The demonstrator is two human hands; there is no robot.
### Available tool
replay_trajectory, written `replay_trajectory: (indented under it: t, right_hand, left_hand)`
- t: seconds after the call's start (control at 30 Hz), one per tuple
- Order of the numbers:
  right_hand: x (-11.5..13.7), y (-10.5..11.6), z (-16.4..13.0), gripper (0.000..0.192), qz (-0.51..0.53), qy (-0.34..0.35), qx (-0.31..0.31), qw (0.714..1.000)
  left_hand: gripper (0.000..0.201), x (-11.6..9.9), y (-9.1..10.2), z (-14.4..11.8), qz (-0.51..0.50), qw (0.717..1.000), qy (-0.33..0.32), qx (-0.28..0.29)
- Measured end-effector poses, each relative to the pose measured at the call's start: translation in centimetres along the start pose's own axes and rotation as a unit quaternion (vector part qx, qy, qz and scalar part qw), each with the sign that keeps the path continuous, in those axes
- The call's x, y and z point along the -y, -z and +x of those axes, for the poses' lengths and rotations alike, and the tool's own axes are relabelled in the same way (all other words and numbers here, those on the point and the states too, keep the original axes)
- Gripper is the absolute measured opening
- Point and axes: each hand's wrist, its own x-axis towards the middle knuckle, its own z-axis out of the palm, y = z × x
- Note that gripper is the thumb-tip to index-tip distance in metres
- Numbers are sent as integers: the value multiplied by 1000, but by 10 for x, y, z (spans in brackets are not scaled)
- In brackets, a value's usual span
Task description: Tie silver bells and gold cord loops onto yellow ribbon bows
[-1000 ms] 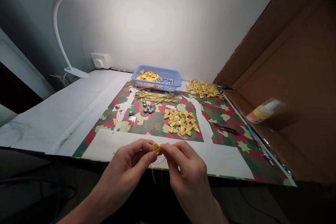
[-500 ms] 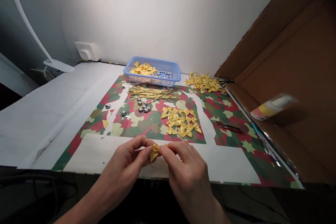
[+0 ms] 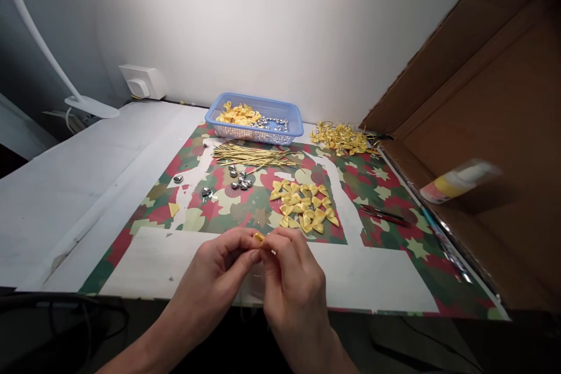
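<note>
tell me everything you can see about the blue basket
The basket is blue and looks like plastic: shallow, rectangular with rounded corners, a smooth rim and sides pierced by small holes. It stands upright close to the wall, at the far edge of the patterned sheet. Yellow pieces lie heaped in its left part, silvery beads in its right. Yellow strips lie just in front. The left hand and right hand are away from it.

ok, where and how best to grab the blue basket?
Likely the blue plastic basket's rim, at both short ends, from above: it stands upright and the rim juts outward. The far long side sits close to the wall, and gold stems lie along the near one. Keep it level; yellow pieces inside look loose.
</note>
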Motion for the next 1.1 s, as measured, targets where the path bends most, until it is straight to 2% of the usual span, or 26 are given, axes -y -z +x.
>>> replay_trajectory:
  t: [0.07,0.13,0.23,0.3,0.37,0.57,0.77,0.83,0.9,1.1]
  right_hand:
    - [-2,3,2,17,98,-51,-8,994]
    - [-4,7,4,13,221,-147,-5,964]
    - [-7,16,9,14,407,-286,-7,868]
    - [-10,21,13,16,492,-335,-25,803]
    - [-13,27,18,21,527,-363,-45,767]
    - [-29,48,26,34,509,-404,-100,753]
    - [-49,66,27,45,519,-440,-204,703]
    - [-54,70,26,42,507,-424,-240,711]
    - [-58,74,25,39,486,-398,-265,731]
    - [-70,85,17,30,430,-351,-284,782]
  left_hand:
    - [19,-3,0,1,-11,1000,7,2]
    - [21,-6,1,1,-17,1000,22,2]
    - [24,-8,2,3,-35,998,56,-3]
    - [25,-10,2,5,-61,995,75,-13]
    - [28,-11,2,7,-89,992,91,-18]
    - [35,-10,3,11,-137,983,120,-13]
    - [33,-6,12,11,-156,975,161,-2]
    - [32,-6,14,11,-165,972,167,-4]
    - [31,-7,16,10,-176,969,171,-2]
    - [31,-8,18,9,-197,963,181,-18]
